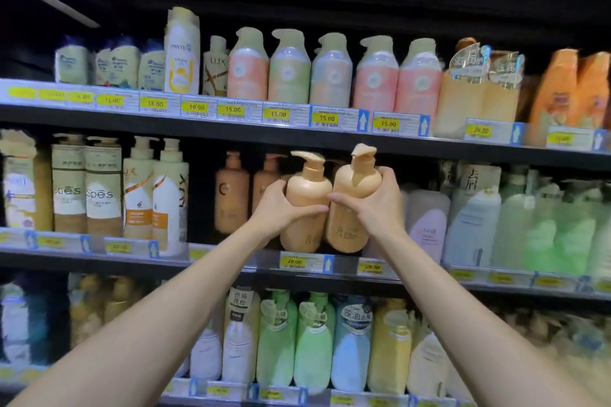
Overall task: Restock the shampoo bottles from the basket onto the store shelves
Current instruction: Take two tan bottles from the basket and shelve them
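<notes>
Gripping the left bottle (307,188) and right bottle (355,183) upright, abreast, left hand (281,208) and right hand (375,205) hover before the middle shelf (82,259).

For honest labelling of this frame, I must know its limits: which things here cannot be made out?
Basket: outside the head view's edges.
Print on the left bottle and right bottle, head view: blurred, partly covered by the left hand and right hand.
Whether their bases touch the middle shelf, head view: unclear from this angle.
Products at lower right, head view: smeared by blur.
</notes>
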{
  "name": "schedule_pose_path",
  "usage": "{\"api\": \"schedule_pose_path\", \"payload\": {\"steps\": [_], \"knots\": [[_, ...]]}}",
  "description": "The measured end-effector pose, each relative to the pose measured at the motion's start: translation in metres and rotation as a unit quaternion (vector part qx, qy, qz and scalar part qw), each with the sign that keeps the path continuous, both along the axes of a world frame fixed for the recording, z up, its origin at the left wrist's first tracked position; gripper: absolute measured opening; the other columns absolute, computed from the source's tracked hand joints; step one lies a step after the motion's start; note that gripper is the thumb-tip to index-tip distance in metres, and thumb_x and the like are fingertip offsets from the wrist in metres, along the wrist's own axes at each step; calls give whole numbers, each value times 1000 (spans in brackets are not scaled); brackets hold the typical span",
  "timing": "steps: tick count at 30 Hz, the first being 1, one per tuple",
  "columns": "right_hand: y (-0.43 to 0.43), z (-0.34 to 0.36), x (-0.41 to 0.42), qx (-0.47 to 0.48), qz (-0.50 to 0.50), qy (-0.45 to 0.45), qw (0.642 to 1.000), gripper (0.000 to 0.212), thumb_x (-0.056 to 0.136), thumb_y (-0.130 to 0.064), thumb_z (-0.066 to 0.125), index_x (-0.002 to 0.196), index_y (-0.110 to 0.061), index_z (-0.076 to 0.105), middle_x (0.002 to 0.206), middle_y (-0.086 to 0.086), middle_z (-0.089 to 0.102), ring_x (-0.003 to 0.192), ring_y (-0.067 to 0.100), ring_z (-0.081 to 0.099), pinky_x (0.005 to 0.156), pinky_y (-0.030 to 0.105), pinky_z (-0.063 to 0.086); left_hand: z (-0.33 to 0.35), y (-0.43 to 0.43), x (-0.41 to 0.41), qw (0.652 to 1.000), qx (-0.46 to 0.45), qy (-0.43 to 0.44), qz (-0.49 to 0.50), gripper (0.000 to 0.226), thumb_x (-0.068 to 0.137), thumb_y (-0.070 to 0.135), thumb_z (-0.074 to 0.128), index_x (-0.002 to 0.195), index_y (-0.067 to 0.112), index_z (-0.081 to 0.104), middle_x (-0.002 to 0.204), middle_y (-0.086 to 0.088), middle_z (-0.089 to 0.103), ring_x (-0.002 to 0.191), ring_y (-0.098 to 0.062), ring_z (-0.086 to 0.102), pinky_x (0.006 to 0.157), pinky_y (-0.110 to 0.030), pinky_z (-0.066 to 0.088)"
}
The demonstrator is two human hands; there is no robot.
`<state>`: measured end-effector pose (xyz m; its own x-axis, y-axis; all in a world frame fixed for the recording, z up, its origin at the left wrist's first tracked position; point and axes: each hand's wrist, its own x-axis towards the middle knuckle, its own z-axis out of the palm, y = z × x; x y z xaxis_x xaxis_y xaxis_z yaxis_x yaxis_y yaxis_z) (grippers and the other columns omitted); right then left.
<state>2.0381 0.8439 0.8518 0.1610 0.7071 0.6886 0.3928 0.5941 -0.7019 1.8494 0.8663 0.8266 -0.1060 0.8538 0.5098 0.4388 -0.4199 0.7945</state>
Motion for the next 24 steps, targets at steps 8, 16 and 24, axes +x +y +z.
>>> {"api": "schedule_pose_path", "payload": {"steps": [8,16,24], "knots": [[16,-12,0,-16,11,-49,999,86,49,-43,94,116,-12,49,105,0,60,97,18,57,79,37,51,-18,41,-13,991,-112,-73,-25,120,40,70,90,130,-2,56,119,-32,56,115,-35,59,106,-55,43],[27,-16,-9,-93,-13,-124,988,80,59,-42,89,117,-8,46,116,7,54,106,23,54,77,31,45,-28,47,-37,984,-157,-46,-69,116,53,78,80,142,11,46,138,-7,59,124,-20,58,109,-47,43],[23,1,-8,-109,-110,-288,945,66,68,-46,82,110,-5,52,118,15,52,106,26,47,74,30,37,-23,9,-24,993,-108,7,-50,90,76,54,77,145,10,38,138,4,51,118,-10,52,98,-28,42]]}}
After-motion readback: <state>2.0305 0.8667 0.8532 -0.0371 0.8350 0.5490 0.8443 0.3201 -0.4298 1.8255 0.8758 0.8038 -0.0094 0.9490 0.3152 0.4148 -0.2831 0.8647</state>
